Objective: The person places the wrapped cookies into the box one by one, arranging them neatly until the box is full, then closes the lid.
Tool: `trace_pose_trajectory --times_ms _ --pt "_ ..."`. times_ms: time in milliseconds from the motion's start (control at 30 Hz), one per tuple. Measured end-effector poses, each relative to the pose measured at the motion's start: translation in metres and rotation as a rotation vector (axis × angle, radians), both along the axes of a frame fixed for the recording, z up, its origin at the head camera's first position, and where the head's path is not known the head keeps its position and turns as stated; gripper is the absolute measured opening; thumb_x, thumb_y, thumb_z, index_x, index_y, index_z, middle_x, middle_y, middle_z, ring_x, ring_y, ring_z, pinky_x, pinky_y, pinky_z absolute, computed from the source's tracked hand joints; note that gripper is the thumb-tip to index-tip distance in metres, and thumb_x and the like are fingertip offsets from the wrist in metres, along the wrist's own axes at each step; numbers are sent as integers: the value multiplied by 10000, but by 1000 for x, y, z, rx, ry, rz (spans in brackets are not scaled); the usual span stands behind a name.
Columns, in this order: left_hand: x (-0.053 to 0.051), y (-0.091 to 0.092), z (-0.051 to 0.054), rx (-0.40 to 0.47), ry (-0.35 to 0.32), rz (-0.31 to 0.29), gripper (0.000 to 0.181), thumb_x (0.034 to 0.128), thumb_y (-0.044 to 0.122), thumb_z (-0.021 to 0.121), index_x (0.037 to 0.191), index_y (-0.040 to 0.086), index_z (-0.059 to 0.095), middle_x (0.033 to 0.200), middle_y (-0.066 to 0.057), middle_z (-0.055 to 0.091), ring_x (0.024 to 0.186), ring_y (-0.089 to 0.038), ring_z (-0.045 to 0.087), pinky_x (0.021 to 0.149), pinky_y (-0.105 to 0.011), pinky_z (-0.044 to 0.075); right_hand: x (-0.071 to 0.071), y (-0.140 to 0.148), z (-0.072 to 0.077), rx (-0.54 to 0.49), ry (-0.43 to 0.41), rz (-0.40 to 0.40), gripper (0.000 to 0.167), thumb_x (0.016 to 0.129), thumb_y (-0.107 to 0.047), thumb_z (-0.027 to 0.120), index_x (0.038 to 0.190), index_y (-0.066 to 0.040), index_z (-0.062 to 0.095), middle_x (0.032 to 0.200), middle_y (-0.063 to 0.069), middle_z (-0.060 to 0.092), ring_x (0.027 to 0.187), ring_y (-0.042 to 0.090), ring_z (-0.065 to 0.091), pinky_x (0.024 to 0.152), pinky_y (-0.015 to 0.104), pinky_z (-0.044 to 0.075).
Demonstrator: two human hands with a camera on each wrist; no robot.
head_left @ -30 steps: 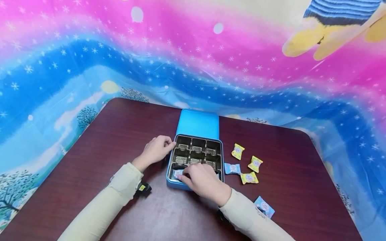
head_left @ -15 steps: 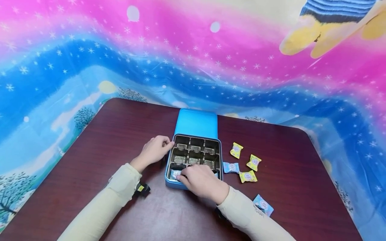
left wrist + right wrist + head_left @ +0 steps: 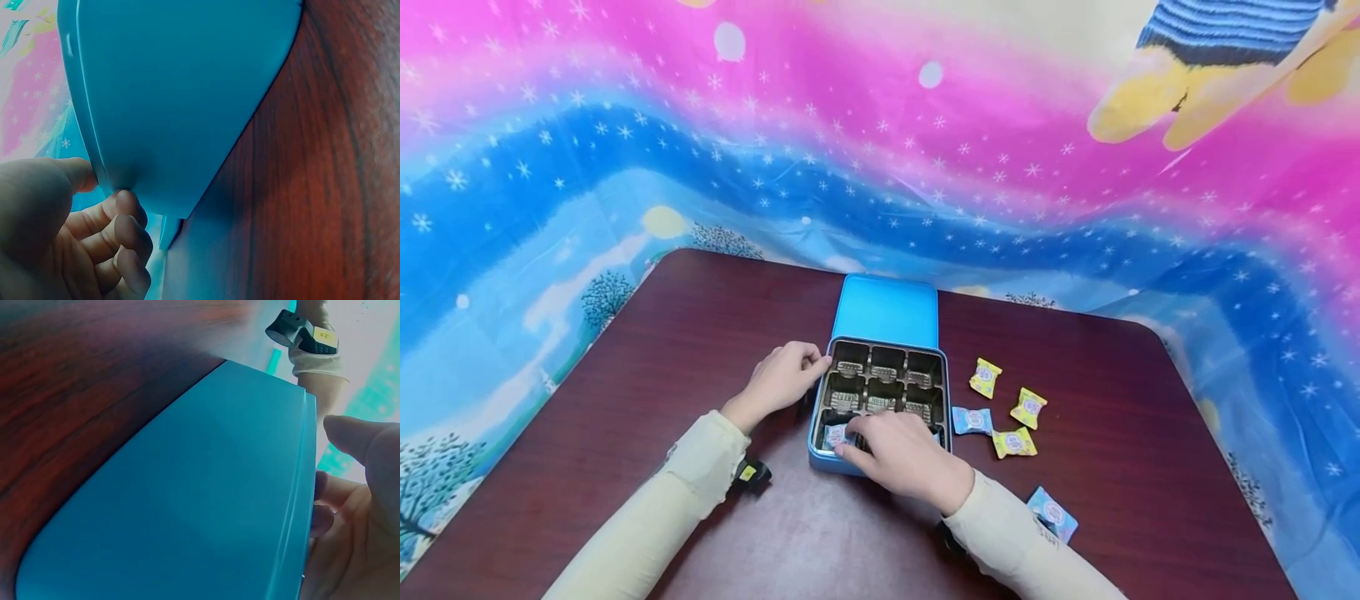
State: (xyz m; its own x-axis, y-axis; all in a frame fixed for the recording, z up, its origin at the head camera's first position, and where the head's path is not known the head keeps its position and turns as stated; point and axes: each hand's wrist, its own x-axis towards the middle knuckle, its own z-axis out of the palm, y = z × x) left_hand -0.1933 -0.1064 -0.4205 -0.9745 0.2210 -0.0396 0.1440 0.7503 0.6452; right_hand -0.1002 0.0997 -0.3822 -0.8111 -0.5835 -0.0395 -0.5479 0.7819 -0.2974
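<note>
A blue tin box (image 3: 835, 462) lies with its lid (image 3: 887, 312) folded back, holding a dark tray of compartments. My left hand (image 3: 782, 375) pinches the tin's left rim near the back corner, thumb on the edge and fingers curled against the side wall (image 3: 181, 106). Over the front row is my right hand (image 3: 906, 454), thumb and index finger apart. A blue-wrapped candy (image 3: 837, 436) sits in the front-left compartment beside those fingertips. In the right wrist view the thumb (image 3: 353, 434) stands clear of the tin's wall (image 3: 181, 487). The palm hides most of the front row; some blue shows at its right end.
Right of the tin lie yellow-wrapped candies (image 3: 985, 377) and a blue candy (image 3: 972, 420). Another blue candy (image 3: 1052, 512) is partly behind the right sleeve (image 3: 1000, 533). A patterned cloth (image 3: 850, 125) hangs behind the dark wooden table (image 3: 730, 308).
My right thumb and index finger have spread apart at the front-left candy, which shows more fully. The left hand keeps its place on the rim. The whole view shifts slightly.
</note>
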Motion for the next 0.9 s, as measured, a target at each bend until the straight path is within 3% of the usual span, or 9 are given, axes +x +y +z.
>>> trace_pose_trajectory --times_ms 400,567,700,900 --pt "0 -2 -2 11 9 -11 322 1016 394 574 771 195 638 571 38 526 528 -148 497 517 -312 364 5 6 2 -58 52 -4 305 996 -418 603 1111 -174 746 985 -44 773 844 116 716 646 304 532" --pt "0 -1 -1 14 11 -11 323 1016 388 577 764 195 632 578 35 538 528 -149 504 524 -312 369 6 9 5 -75 64 -8 295 988 -419 614 1110 -184 744 857 -84 733 703 52 632 594 259 482" --pt "1 0 -1 13 7 -11 328 1016 391 575 766 188 633 583 31 549 530 -149 513 532 -313 376 8 11 8 -96 57 -16 274 981 -408 625 1091 -189 746 690 -136 590 577 4 481 514 217 376" --pt "1 -1 -1 8 11 -6 319 1016 387 577 780 183 642 587 29 554 534 -145 512 539 -311 379 11 15 11 -130 73 -18 232 973 -396 644 1052 -201 742 618 -166 461 530 -7 396 498 197 314"
